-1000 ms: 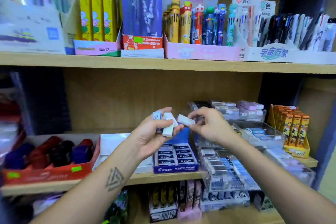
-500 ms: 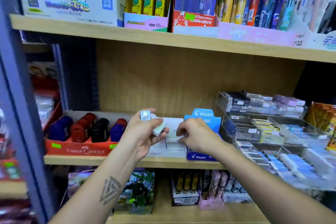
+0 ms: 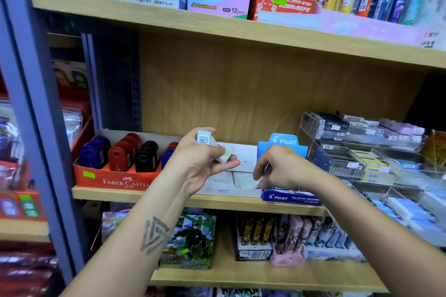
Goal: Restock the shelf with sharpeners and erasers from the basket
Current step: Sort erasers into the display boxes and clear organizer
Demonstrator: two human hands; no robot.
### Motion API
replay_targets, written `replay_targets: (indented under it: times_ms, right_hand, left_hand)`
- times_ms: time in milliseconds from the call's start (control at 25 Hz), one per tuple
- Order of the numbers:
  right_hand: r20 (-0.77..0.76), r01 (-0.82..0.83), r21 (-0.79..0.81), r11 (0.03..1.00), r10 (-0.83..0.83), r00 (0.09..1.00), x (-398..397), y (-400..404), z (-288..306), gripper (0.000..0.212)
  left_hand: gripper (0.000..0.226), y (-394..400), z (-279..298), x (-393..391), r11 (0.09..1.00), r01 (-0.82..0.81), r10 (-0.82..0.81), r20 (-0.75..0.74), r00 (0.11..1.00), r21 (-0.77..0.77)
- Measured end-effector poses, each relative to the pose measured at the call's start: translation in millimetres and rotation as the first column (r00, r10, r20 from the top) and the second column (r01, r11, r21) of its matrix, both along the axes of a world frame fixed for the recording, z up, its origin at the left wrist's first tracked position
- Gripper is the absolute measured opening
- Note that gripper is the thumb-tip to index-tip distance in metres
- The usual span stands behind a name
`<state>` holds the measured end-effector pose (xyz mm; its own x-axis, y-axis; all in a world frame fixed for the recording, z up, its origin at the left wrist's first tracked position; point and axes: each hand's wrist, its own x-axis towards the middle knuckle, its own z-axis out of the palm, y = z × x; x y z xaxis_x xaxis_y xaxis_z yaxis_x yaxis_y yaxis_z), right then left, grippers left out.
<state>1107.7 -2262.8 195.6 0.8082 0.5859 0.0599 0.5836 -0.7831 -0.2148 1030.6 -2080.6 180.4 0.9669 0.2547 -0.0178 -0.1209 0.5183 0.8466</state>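
My left hand (image 3: 202, 164) grips a few white erasers (image 3: 217, 149), one with a barcode label sticking up above my fingers. My right hand (image 3: 282, 169) reaches down with curled fingers and pinches a white eraser (image 3: 255, 184) at the right side of the white eraser box (image 3: 231, 176) on the middle shelf. A blue Pilot eraser box (image 3: 289, 196) stands just right of it. A red Faber-Castell box (image 3: 113, 179) holds blue, red and black sharpeners (image 3: 120, 154) on the left. The basket is out of view.
Clear acrylic bins (image 3: 357, 152) with erasers and lead cases fill the right of the shelf. The upper shelf (image 3: 169, 20) carries pen display boxes. Card packs (image 3: 190, 241) stand on the lower shelf. A grey metal upright (image 3: 31, 103) borders the left.
The view has swung left and closer. My right hand took one eraser from the left hand's bundle and lowered it to the white box. My left hand stayed raised with the others.
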Motion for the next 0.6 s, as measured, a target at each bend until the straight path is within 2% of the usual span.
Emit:
replay_targets:
  times_ms: [200,280,360,400,480,520,560,600]
  right_hand:
    - [-0.014,-0.051,-0.033,0.998,0.050,0.999,-1.5,5.9,-8.6,0.018]
    - [-0.048,-0.091,-0.125,0.988,0.086,0.995,0.2,6.6,-11.2,0.025]
    - [-0.019,-0.091,-0.174,0.981,0.089,0.996,0.4,9.2,-12.8,0.036]
    - [0.034,-0.070,-0.114,0.991,0.075,0.997,2.4,11.8,-11.8,0.040]
    - [0.065,-0.069,0.237,0.969,0.055,0.996,4.8,18.1,-11.0,0.042]
    - [0.019,-0.112,0.397,0.911,0.114,0.993,4.0,21.2,-11.1,0.047]
    - [-0.018,-0.174,0.491,0.853,0.210,0.978,2.8,25.1,-11.2,0.050]
    - [-0.007,-0.235,0.502,0.832,0.276,0.961,2.2,29.0,-12.3,0.047]
  left_hand:
    - [0.041,2.9,-1.4,-1.9,1.000,-0.021,0.021,0.013,1.000,-0.011]
    - [0.042,5.5,-1.0,-5.3,1.000,0.004,-0.004,0.015,1.000,-0.021]
    - [0.044,6.8,-1.9,-8.9,0.999,0.040,-0.039,0.015,0.999,-0.016]
    - [0.044,7.2,-2.3,-10.0,0.999,0.053,-0.053,0.014,0.999,-0.010]
    - [0.042,7.3,-2.2,-11.3,0.998,0.062,-0.062,0.001,0.998,0.012]
    - [0.041,7.3,-1.9,-11.5,0.998,0.061,-0.061,-0.003,0.998,0.022]
    - [0.040,7.8,-1.6,-11.3,0.998,0.056,-0.056,-0.001,0.998,0.032]
    - [0.039,9.4,-0.8,-11.7,0.998,0.049,-0.049,0.001,0.999,0.042]
